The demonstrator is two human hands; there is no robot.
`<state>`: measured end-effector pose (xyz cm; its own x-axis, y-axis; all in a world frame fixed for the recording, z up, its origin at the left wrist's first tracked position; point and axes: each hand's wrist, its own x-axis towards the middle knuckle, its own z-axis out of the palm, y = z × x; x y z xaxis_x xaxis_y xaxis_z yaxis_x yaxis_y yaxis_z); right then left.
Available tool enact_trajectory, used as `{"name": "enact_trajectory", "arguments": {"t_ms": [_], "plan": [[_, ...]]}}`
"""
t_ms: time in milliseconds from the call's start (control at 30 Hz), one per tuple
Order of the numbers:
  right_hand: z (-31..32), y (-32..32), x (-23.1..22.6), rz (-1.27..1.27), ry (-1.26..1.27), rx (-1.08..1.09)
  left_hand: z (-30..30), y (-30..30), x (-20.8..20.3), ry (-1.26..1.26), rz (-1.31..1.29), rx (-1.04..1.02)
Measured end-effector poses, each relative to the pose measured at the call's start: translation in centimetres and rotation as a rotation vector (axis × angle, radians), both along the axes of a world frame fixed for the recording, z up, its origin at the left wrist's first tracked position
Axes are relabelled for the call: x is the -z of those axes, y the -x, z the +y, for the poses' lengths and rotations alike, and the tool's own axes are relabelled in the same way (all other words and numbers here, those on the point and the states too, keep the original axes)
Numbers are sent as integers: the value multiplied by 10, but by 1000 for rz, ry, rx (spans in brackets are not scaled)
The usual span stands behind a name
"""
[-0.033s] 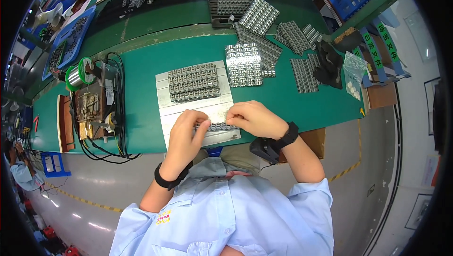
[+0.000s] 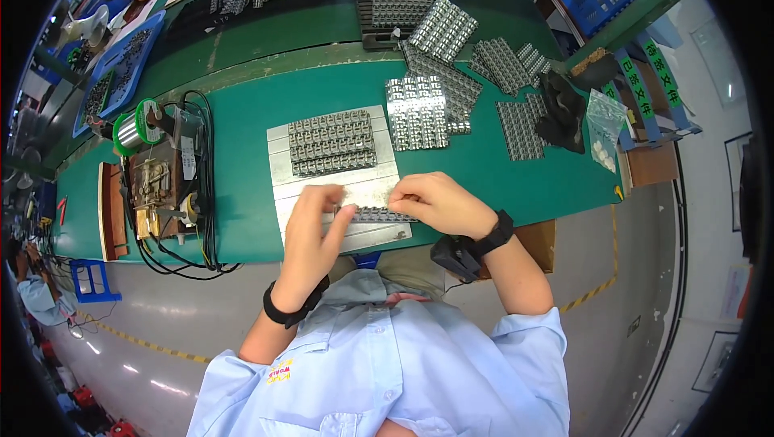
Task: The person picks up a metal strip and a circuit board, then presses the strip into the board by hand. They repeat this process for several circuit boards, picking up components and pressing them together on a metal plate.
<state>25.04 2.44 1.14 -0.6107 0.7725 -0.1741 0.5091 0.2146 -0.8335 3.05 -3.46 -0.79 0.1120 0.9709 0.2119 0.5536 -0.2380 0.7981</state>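
Note:
A narrow strip of small metal-and-dark parts (image 2: 375, 215) lies across the near part of a pale slatted board (image 2: 282, 187). At its left end is my left hand (image 2: 309, 223), thumb apart from the curled fingers, with nothing visible between them. My right hand (image 2: 439, 203) is pinched, fingertips just over the strip's right end; whatever they hold is too small or hidden to make out. Farther back on the same board rests a block of similar rows (image 2: 332, 143).
Silvery part panels (image 2: 417, 112) lie beyond the board, with more stacked behind. To the left stand a solder wire spool (image 2: 129, 132) and a bench device (image 2: 157, 187) with black cables. Black gloves (image 2: 562, 110) and a clear bag (image 2: 605, 131) sit right.
My left fingers have spread slightly away from the thumb and pulled back a little from the strip. My right hand stays pinched at almost the same place.

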Motion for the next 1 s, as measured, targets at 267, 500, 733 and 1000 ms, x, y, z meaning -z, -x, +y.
{"name": "enact_trajectory", "arguments": {"t_ms": [267,500,733,1000], "plan": [[-2,-5,-6,386,343,179,-17,-1,-2,20,-100,88],[-16,4,-19,465,468,116,-19,-16,-10,415,-881,163],[-17,7,-12,764,1046,47,-15,1,-17,492,-973,278],[-3,-23,-46,505,144,360,-8,-6,-14,-184,408,107]]}}
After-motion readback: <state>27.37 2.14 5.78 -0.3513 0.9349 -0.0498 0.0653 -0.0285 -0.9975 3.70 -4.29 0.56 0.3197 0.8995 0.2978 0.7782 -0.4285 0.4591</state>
